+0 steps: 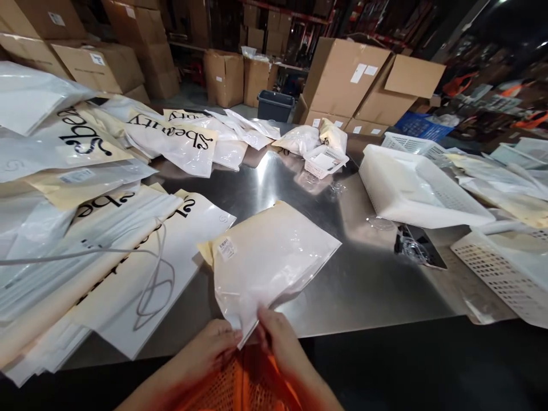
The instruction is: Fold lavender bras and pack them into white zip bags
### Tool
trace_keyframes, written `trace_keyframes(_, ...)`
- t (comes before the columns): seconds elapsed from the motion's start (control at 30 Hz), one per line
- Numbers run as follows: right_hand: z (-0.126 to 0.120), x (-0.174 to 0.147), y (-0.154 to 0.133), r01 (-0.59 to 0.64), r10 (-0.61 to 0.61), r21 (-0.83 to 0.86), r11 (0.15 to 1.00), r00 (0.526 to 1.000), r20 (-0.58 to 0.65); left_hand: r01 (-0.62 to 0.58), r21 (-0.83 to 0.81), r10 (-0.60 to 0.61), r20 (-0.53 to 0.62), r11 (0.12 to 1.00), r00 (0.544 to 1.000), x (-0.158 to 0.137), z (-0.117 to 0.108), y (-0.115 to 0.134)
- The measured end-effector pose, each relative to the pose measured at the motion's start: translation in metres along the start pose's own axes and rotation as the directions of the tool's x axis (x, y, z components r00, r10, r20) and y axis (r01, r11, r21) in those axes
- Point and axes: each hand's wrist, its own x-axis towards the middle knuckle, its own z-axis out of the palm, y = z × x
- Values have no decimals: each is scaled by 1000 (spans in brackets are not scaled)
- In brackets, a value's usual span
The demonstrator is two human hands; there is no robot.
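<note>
At far left, a heap of clear poly bags (107,268) holding cream cloth printed with black script spills off the frame's left and lower edges; most of the lettering is cut off or upside down. A thin white cord (154,274) loops across them.

At bottom centre, the left hand (209,348) and right hand (278,337) meet at the near corner of a clear packet (269,257) with cream contents, each pinching that corner between thumb and fingers. Both forearms run out of the bottom edge, above a blurred orange mesh item (240,388).

The packet lies flat on the steel table (355,274), long axis running from the hands up and right, a small barcode label (226,249) at its upper left corner.

To the right sit a white plastic tray (419,188), a dark, indistinct object (422,245) and 1 perforated white basket (505,274) cut by the edge. Behind, stacked cardboard boxes (342,80) fill a dim warehouse.
</note>
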Motion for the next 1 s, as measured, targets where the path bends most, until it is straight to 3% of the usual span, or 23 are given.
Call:
trace_keyframes(0.07,-26,8,-18,31,-1,117,993,969,-248,53,-16,-53,-21,998,998,-11,-11,-5)
trace_keyframes(0.17,-77,15,-45,177,-49,171,969,821,-569,101,4,-100,-79,995,992,-26,-28,-17)
trace_keyframes(0.3,-135,11,-59,254,-116,76,964,663,-740,144,92,-140,-46,985,989,-36,-38,-32)
trace_keyframes(0.4,-161,-8,-53,188,-118,-2,982,608,-785,212,236,-206,-53,948,977,-41,-43,-30)
trace_keyframes(0.47,-173,-27,-52,53,-108,-96,994,634,-766,252,410,-198,-170,877,965,-45,-49,-17)
trace_keyframes(0.53,-183,-42,-59,-110,-156,-311,944,683,-714,260,610,-36,-354,748,934,-48,-59,5)
trace_keyframes(0.57,-187,-46,-66,-162,-204,-435,886,705,-679,281,696,83,-440,661,894,-47,-63,19)
trace_keyframes(0.63,-188,-41,-84,-177,-302,-609,773,742,-599,390,773,279,-570,500,773,-39,-70,47)
trace_keyframes(0.7,-184,-18,-103,-124,-325,-629,768,770,-549,500,771,371,-632,395,681,-22,-72,73)
trace_keyframes(0.73,-181,-1,-112,-109,-297,-599,793,790,-537,523,772,408,-635,361,656,-11,-72,84)
trace_keyframes(0.87,-171,73,-128,-139,-230,-577,805,824,-518,497,820,542,-564,283,622,36,-76,122)
trace_keyframes(1.0,-169,106,-118,-129,-287,-622,772,803,-522,379,851,548,-525,364,651,81,-91,153)
